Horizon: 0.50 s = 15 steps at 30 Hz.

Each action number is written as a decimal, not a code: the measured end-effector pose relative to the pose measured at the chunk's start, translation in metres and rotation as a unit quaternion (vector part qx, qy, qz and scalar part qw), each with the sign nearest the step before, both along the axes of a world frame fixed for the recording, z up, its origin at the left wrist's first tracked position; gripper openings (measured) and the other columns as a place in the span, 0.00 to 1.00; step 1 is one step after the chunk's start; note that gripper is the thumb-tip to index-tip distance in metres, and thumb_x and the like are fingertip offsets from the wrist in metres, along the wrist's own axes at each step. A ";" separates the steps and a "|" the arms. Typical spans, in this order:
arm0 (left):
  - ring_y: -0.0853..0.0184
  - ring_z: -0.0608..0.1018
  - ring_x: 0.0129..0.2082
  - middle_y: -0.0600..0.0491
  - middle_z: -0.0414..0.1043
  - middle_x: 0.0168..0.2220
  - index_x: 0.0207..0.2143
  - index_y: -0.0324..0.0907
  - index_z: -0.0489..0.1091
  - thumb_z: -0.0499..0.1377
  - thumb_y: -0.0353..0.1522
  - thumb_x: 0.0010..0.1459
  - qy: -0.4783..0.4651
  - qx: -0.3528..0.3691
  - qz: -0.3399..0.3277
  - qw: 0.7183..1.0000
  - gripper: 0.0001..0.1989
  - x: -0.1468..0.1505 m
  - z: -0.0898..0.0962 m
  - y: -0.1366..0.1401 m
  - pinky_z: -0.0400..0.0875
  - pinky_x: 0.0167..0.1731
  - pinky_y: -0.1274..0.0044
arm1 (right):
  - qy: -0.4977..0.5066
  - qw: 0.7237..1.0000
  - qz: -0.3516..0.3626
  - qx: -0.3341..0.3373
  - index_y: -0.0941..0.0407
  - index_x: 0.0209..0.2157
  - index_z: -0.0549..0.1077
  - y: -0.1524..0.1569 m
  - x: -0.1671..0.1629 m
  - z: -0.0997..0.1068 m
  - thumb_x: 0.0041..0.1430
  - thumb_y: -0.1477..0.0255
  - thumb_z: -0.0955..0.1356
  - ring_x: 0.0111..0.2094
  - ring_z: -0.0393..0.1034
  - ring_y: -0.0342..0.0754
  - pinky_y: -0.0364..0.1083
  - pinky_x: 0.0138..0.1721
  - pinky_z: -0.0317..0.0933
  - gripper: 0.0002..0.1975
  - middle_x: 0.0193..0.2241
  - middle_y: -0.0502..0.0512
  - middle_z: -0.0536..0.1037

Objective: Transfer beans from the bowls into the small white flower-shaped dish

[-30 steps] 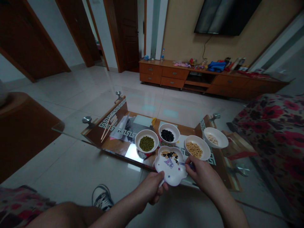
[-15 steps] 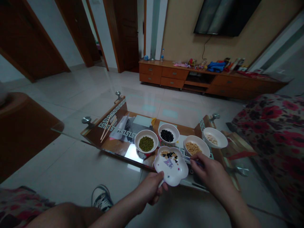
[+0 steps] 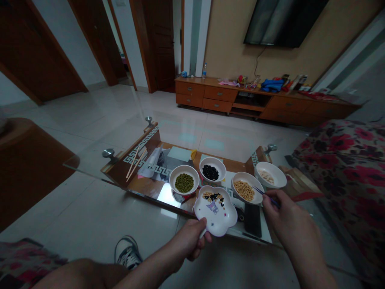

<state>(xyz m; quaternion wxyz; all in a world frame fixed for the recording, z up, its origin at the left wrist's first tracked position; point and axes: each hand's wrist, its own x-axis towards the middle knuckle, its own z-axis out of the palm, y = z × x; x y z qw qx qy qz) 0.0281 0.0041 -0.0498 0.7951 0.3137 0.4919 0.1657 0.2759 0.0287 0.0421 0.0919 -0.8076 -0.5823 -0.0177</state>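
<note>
Your left hand (image 3: 196,239) grips the plate (image 3: 221,221); your right hand (image 3: 293,220) pinches tweezers (image 3: 260,191) (tips near yellow beans (image 3: 244,190)): best squeeze lightly, plate level.

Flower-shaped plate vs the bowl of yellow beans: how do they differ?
Rim: the flower-shaped plate is scalloped; the bowl of yellow beans is round.
Contents: the plate carries mixed black and yellow beans; the bowl shows only yellow ones.
Support: the plate is held in the left hand; the bowl rests on the glass tabletop.
Shared: both are mostly white.
</note>
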 end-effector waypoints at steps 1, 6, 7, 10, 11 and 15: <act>0.78 0.49 0.08 0.64 0.50 0.13 0.26 0.42 0.64 0.47 0.58 0.52 -0.002 0.002 0.001 1.000 0.28 0.000 0.001 0.000 0.39 0.13 0.82 | 0.002 1.000 0.002 0.004 0.52 0.38 0.72 0.000 0.000 -0.001 0.58 0.58 0.60 0.24 0.71 0.52 0.45 0.22 0.50 0.16 0.26 0.57 0.77; 0.77 0.50 0.08 0.63 0.51 0.13 0.27 0.42 0.64 0.46 0.56 0.54 -0.004 0.006 0.001 1.000 0.27 -0.001 0.003 0.000 0.40 0.14 0.82 | 0.018 1.000 0.003 0.001 0.52 0.37 0.73 0.002 -0.001 -0.003 0.57 0.58 0.60 0.25 0.72 0.53 0.45 0.23 0.51 0.16 0.27 0.58 0.78; 0.78 0.50 0.08 0.63 0.50 0.13 0.27 0.41 0.64 0.46 0.56 0.55 -0.004 0.007 0.001 1.000 0.27 -0.001 0.003 0.000 0.40 0.14 0.82 | 0.027 1.000 0.003 0.000 0.52 0.37 0.73 0.003 -0.001 -0.003 0.57 0.58 0.60 0.26 0.72 0.53 0.45 0.23 0.52 0.16 0.27 0.58 0.78; 0.78 0.49 0.09 0.64 0.50 0.14 0.27 0.41 0.65 0.46 0.56 0.54 0.002 0.003 -0.001 1.000 0.27 -0.001 0.002 0.000 0.40 0.14 0.82 | 0.079 0.997 0.006 -0.002 0.51 0.37 0.73 0.004 -0.004 -0.003 0.56 0.58 0.62 0.27 0.73 0.52 0.45 0.25 0.55 0.15 0.26 0.56 0.78; 0.78 0.49 0.09 0.64 0.50 0.14 0.27 0.41 0.64 0.46 0.56 0.54 0.005 0.001 -0.002 1.000 0.28 -0.001 0.001 0.000 0.40 0.14 0.82 | 0.098 0.995 0.012 -0.003 0.51 0.36 0.73 0.004 -0.006 -0.004 0.55 0.58 0.62 0.27 0.73 0.52 0.45 0.26 0.56 0.15 0.26 0.55 0.78; 0.79 0.49 0.09 0.64 0.49 0.14 0.27 0.41 0.64 0.47 0.57 0.53 0.002 0.001 0.002 1.000 0.28 0.000 0.000 0.001 0.40 0.14 0.82 | 0.158 0.984 0.077 -0.031 0.51 0.35 0.72 0.004 -0.015 -0.009 0.55 0.58 0.62 0.26 0.72 0.49 0.43 0.27 0.57 0.14 0.25 0.53 0.77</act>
